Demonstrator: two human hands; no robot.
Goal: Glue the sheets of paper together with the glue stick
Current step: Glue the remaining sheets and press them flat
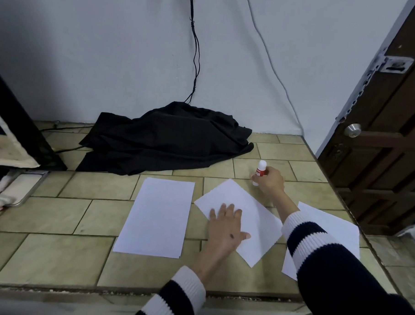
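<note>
On the tiled floor, the left sheet (155, 217) lies flat and untouched. Beside it, the left hand (225, 227) rests flat with fingers spread on the tilted middle sheet (239, 218), pinning it and grasping nothing. Past that sheet's far corner, the right hand (271, 180) is closed around the glue stick (260, 171), upright on the floor, cap apparently on. A third sheet (326, 234) lies partly under the right sleeve. The step looks like fetching glue; next comes uncapping, then spreading it on the pinned sheet.
</note>
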